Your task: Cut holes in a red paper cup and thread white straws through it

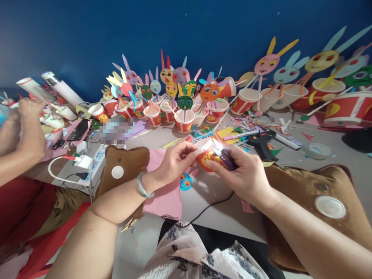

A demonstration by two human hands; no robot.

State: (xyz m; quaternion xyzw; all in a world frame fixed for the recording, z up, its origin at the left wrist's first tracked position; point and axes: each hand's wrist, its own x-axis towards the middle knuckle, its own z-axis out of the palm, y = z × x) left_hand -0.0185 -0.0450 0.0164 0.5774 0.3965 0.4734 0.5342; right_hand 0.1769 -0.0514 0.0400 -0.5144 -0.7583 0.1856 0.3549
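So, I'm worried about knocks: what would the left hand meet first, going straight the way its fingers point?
The left hand would meet the red paper cup first; it seems to be touching its edge. The scissors look next in line, though depth is unclear.

Forearms (124, 209) stretched forward, left hand (174, 162) with fingers (187, 149) pinched, right hand (247, 174) curled, thumb (221, 172) extended

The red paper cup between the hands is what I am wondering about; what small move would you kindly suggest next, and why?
Probably one small snip at the rim of the red paper cup with the scissors, since the right hand holds them with the blades close to the rim, while the left hand grips the cup's other side.
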